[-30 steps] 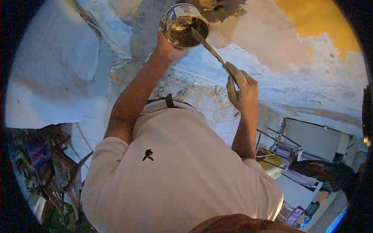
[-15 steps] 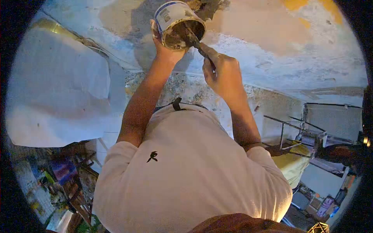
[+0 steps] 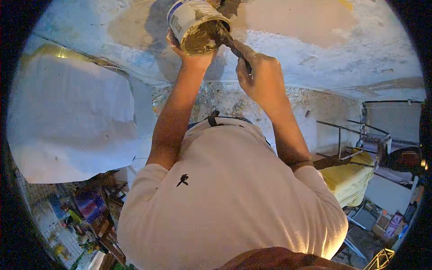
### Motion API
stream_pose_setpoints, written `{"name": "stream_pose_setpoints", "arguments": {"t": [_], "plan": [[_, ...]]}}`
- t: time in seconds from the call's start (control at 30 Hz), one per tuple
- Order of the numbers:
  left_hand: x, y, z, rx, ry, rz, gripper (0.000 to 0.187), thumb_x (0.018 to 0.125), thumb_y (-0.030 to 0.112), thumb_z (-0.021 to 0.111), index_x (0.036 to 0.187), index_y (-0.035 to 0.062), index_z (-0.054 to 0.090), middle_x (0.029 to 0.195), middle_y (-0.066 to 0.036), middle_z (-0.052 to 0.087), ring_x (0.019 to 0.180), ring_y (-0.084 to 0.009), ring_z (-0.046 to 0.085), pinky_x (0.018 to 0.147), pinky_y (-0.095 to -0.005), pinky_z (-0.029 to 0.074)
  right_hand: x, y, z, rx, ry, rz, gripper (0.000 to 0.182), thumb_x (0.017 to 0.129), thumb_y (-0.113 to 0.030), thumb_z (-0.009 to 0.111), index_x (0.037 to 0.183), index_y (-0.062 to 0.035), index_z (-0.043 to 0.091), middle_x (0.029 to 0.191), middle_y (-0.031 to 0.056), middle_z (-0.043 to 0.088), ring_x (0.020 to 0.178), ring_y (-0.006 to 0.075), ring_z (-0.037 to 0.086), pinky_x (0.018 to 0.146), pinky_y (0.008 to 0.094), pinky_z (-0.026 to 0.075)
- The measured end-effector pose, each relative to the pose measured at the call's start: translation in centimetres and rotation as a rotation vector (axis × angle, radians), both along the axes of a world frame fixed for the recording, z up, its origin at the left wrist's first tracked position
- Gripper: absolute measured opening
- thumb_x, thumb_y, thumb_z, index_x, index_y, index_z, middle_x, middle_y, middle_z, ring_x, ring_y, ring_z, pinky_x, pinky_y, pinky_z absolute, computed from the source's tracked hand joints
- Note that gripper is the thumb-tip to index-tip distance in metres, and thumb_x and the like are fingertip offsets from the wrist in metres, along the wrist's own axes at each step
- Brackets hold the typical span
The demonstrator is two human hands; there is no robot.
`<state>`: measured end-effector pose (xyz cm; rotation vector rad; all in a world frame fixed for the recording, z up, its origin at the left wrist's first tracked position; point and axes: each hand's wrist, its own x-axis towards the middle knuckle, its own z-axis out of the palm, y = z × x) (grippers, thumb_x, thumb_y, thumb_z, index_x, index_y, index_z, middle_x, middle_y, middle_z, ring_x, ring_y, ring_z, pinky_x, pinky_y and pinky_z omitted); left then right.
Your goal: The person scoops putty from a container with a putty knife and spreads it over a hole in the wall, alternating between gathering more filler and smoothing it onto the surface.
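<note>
A white plastic bucket [image 3: 188, 20] with a blue band is tilted at the top of the view, its mouth towards me. Brown, mud-like paste [image 3: 200, 39] coats its inside. My left hand [image 3: 194, 59] supports the bucket from beneath and its left side, fingers partly hidden behind it. In my right hand [image 3: 264, 76], closed round the handle, is a putty knife [image 3: 235, 49] smeared with paste. Its blade reaches into the bucket at the right of the mouth; the tip is hard to make out against the paste.
Behind the bucket is a patchy wall [image 3: 310, 63] with tan and white areas. A large pale sheet [image 3: 72, 121] hangs at left. To the right are a metal frame [image 3: 339, 139] and a yellow cloth [image 3: 348, 182]. Mixed clutter [image 3: 90, 207] lies lower left.
The bucket has shifted slightly left and up in the view, and more paste shows inside it. The knife's blade has moved towards the right of the mouth. The surroundings have shifted with the camera.
</note>
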<state>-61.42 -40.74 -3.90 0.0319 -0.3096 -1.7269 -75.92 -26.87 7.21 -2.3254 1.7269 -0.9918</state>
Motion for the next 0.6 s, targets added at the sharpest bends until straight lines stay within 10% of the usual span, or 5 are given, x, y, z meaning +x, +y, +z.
{"name": "stream_pose_setpoints", "arguments": {"t": [0.2, 0.27, 0.6], "plan": [[-1.2, 0.9, 1.8, -0.047, -0.099, 0.073, 0.084, 0.080, 0.074, 0.028, 0.136, 0.0172, 0.052, 0.139, -0.010, 0.051, 0.126, -0.0336, 0.049, 0.105, -0.0523, 0.040, 0.3, 0.1, -0.1, 0.020, -0.220, 0.126, 0.040, 0.080, -0.003, 0.060, 0.120, -0.0030, 0.063, 0.073, 0.0243, 0.063, 0.064, 0.0389, 0.064, 0.061, 0.0422, 0.051], [-0.7, -0.4, -0.4, -0.196, 0.673, -0.470, 0.086, 0.080, 0.075, 0.027, 0.139, 0.0164, 0.049, 0.141, -0.011, 0.049, 0.127, -0.0343, 0.048, 0.106, -0.0531, 0.038, -0.1, 0.2, 0.9, 0.037, -0.150, 0.064, 0.041, 0.080, -0.003, 0.060, 0.121, -0.0033, 0.062, 0.073, 0.0245, 0.063, 0.065, 0.0393, 0.064, 0.061, 0.0424, 0.051], [-0.6, -1.6, 0.1, -0.106, 0.301, -0.171, 0.084, 0.083, 0.073, 0.038, 0.140, 0.0121, 0.047, 0.141, -0.016, 0.048, 0.128, -0.0390, 0.046, 0.107, -0.0623, 0.036, 0.2, -0.6, 1.0, 0.086, -0.148, 0.028, 0.038, 0.081, -0.005, 0.059, 0.119, -0.0027, 0.062, 0.074, 0.0256, 0.062, 0.069, 0.0416, 0.064, 0.064, 0.0468, 0.051]]}}
